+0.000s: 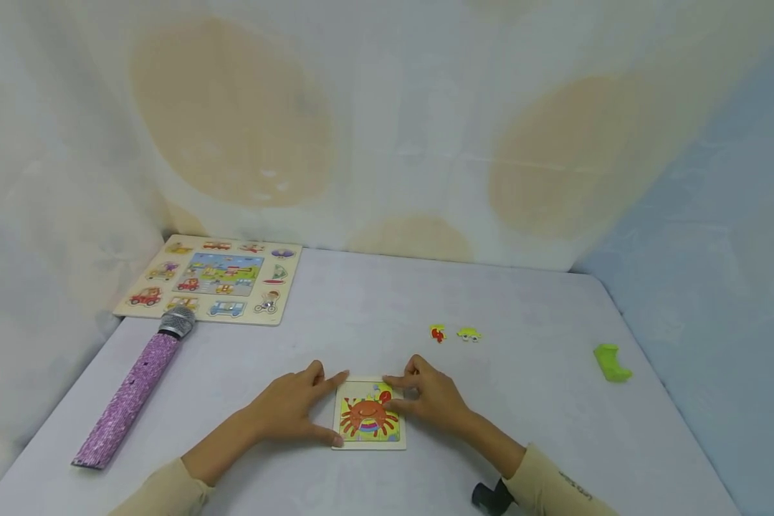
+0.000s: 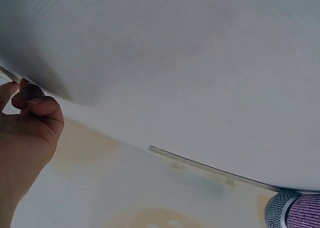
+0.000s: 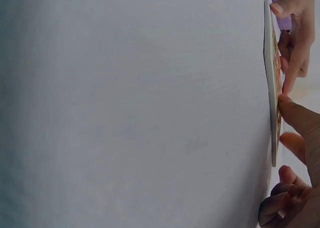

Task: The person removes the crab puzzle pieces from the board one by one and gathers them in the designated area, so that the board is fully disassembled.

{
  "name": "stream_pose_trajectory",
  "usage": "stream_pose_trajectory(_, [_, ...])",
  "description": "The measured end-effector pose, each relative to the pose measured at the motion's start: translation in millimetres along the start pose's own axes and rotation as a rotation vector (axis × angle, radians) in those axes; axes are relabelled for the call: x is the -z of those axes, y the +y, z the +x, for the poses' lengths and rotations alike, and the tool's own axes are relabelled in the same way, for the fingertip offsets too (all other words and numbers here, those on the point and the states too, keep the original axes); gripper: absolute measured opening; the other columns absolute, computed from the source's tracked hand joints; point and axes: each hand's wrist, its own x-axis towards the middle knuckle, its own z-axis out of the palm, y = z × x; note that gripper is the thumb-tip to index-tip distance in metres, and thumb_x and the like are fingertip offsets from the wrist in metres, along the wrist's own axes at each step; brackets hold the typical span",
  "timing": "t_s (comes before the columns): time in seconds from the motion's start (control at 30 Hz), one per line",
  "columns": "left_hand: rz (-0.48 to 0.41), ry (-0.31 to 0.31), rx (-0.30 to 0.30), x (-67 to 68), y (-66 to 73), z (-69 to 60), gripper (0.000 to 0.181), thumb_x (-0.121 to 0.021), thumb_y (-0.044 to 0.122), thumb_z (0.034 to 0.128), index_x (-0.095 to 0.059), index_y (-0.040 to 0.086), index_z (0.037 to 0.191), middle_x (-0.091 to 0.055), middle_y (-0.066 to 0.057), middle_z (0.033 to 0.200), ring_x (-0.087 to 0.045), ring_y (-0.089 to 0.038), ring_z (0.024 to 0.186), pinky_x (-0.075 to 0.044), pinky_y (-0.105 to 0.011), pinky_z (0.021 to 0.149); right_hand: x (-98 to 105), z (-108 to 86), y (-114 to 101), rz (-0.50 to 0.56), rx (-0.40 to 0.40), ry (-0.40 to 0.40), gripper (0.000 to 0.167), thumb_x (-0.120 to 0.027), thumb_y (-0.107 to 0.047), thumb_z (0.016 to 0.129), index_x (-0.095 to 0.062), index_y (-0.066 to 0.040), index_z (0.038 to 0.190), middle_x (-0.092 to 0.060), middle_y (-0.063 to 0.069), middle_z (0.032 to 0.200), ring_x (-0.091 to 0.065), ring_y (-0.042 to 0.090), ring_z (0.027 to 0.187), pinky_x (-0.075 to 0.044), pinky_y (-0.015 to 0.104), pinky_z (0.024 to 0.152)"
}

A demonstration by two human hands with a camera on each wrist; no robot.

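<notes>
A small square crab puzzle point(image 1: 368, 416) lies on the white table in front of the person, its orange crab pieces set in a pale frame. My left hand point(image 1: 290, 406) holds the puzzle's left side, thumb at the near corner and forefinger at the far corner. From the other side my right hand point(image 1: 435, 398) touches it, thumb on the surface by the red claw and forefinger near the top right edge. In the right wrist view those fingertips rest on the thin puzzle board point(image 3: 270, 78) with a gap between them. Two loose pieces point(image 1: 469, 335) lie beyond the right hand.
A larger vehicle puzzle board point(image 1: 274, 312) lies at the back left. A purple glittery microphone point(image 1: 129, 401) leans its head on that board's front edge. At far right sits a green curved block point(image 1: 611, 362). A black object point(image 1: 490, 498) shows by the right sleeve.
</notes>
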Motion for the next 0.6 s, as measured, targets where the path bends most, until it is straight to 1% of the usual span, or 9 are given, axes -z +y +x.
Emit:
stream_pose_trajectory(0.17, [0.007,-0.013,-0.003,-1.4,-1.9,-0.2,0.101,-0.063,0.084,0.0684,-0.046,0.026,0.149,-0.038,0.008,0.1,-0.039,-0.006,0.069,-0.033,-0.021,0.059,-2.9,-0.2,-0.9,-0.027,0.01,0.038,0.045,-0.083,-0.045,0.077,-0.076,-0.022,0.115,-0.039,-0.008,0.088,-0.039,0.005,0.076,-0.034,0.017,0.059])
stream_pose_trajectory(0.3, [-0.002,-0.014,-0.009,-1.7,-2.3,0.7,0.101,-0.063,0.084,0.0682,-0.046,0.026,0.15,-0.038,0.007,0.099,-0.039,-0.006,0.07,-0.033,-0.021,0.059,-3.4,-0.7,0.4,0.002,0.01,0.049,0.042,-0.085,-0.042,0.075,-0.078,-0.021,0.111,-0.041,-0.008,0.089,-0.041,0.006,0.077,-0.035,0.018,0.06])
stream_pose_trajectory(0.4, [-0.013,-0.015,-0.011,-1.8,-2.2,1.0,0.102,-0.064,0.083,0.0682,-0.046,0.025,0.15,-0.038,0.007,0.099,-0.038,-0.006,0.07,-0.032,-0.021,0.058,-3.7,-1.0,0.7,0.019,0.006,0.045,0.043,-0.086,-0.041,0.074,-0.078,-0.02,0.11,-0.04,-0.009,0.089,-0.04,0.006,0.077,-0.034,0.018,0.06])
stream_pose_trajectory(0.6, [-0.022,-0.012,-0.013,-1.7,-1.4,0.9,0.101,-0.066,0.082,0.0685,-0.046,0.024,0.149,-0.038,0.006,0.099,-0.038,-0.006,0.069,-0.032,-0.021,0.058,-6.5,0.1,0.4,0.035,0.01,0.062,0.044,-0.087,-0.04,0.073,-0.079,-0.019,0.11,-0.038,-0.008,0.088,-0.039,0.007,0.078,-0.032,0.017,0.06])
